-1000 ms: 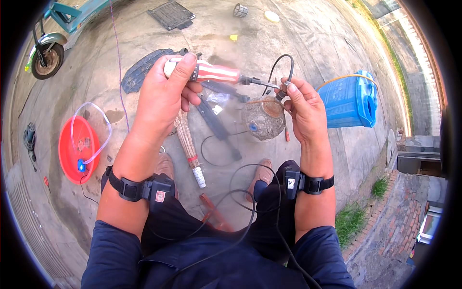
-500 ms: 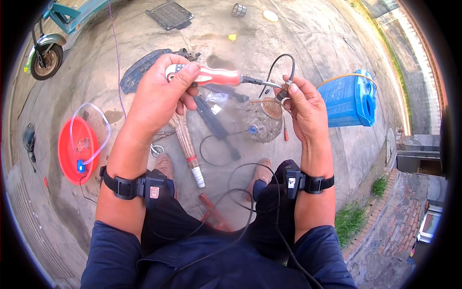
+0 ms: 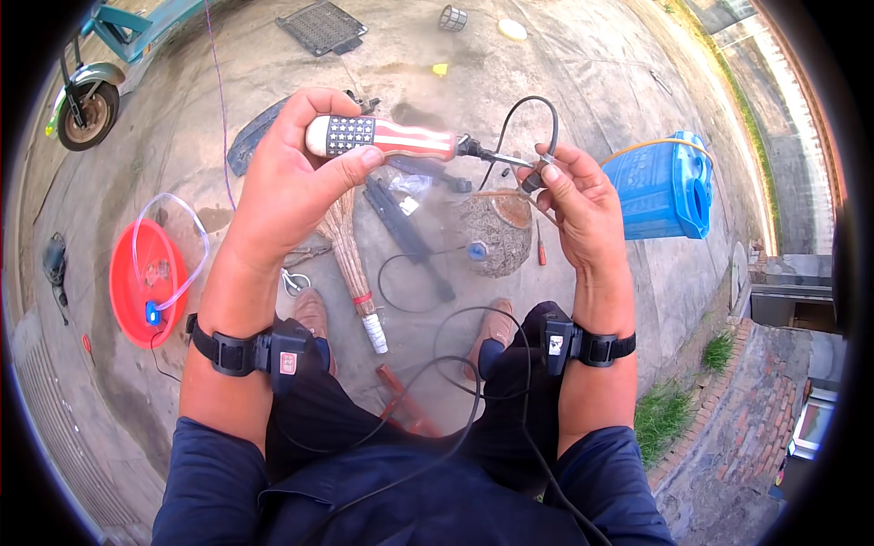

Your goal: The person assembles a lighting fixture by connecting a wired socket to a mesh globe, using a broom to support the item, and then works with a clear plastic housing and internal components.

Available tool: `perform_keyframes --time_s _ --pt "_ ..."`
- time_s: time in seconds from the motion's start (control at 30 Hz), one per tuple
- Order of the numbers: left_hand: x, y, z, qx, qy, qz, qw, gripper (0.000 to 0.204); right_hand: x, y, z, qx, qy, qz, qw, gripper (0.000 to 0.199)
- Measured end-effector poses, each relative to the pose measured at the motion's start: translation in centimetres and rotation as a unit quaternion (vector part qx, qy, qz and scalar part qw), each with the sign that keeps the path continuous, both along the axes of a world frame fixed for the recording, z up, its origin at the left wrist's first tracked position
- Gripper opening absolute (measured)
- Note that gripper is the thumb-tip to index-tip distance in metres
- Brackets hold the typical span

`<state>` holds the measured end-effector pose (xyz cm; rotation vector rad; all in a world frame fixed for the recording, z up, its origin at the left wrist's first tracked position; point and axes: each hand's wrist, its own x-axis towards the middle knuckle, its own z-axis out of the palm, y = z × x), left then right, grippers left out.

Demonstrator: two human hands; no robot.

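My left hand (image 3: 305, 182) is closed around the handle of a screwdriver (image 3: 414, 140), which has a star pattern and red and white stripes. Its shaft points right, and the tip meets a small dark fitting with a metal band (image 3: 534, 178). That fitting is pinched between the thumb and fingers of my right hand (image 3: 583, 196). From it a thin black hose (image 3: 553, 116) loops up and over to the left. Exactly how the tip sits on the band is too small to tell.
On the ground below lie a straw broom (image 3: 351, 259), a rough round grey object (image 3: 496, 241) and a red-handled tool (image 3: 542, 255). A blue jerrycan (image 3: 637, 196) lies at right; a red basin (image 3: 118, 282) stands left. Black cable (image 3: 475, 400) trails across my lap.
The screwdriver handle has turned about its length, so its star pattern now shows. My left fingers have shifted on it. My right hand still holds the fitting at nearly the same spot.
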<state>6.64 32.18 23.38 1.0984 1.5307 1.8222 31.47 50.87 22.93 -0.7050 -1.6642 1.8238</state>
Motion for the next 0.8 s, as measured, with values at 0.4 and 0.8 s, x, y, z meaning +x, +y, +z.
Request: perform_keyframes --time_s 0.4,0.8 --pt "-0.8 -0.5 1.5 -0.146 -0.017 -0.048 0.988 0.033 0.2 0.1 0.0 0.01 -0.002 0.009 1.0 0.022" --pt "-0.7 -0.4 1.9 -0.199 -0.063 -0.026 0.978 0.029 0.1 -0.3 0.2 0.021 -0.022 0.0 1.0 0.022"
